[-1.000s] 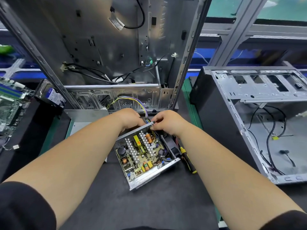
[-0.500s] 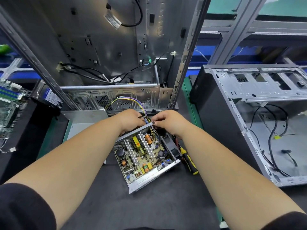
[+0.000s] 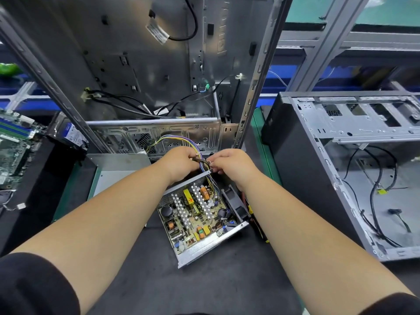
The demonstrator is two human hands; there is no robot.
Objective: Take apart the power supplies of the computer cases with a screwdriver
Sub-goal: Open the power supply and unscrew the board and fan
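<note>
An opened power supply (image 3: 200,223) lies on the dark mat, its circuit board, coils and heat sinks exposed. A bundle of coloured wires (image 3: 205,165) rises from its far corner. My left hand (image 3: 179,163) grips the wire bundle at that corner. My right hand (image 3: 231,163) pinches the wires and the edge of the metal housing beside it. A black fan (image 3: 234,205) stands at the housing's right side. A yellow and black screwdriver (image 3: 255,221) lies on the mat, mostly hidden under my right forearm.
An upright open computer case (image 3: 159,76) stands right behind the power supply. A second open case (image 3: 354,169) lies at the right. A grey metal cover (image 3: 118,169) lies at the left, with a hard drive (image 3: 72,133) and a motherboard (image 3: 13,146) beyond.
Both hands have stayed at the far corner of the power supply and have lifted the wire bundle a little out of the housing.
</note>
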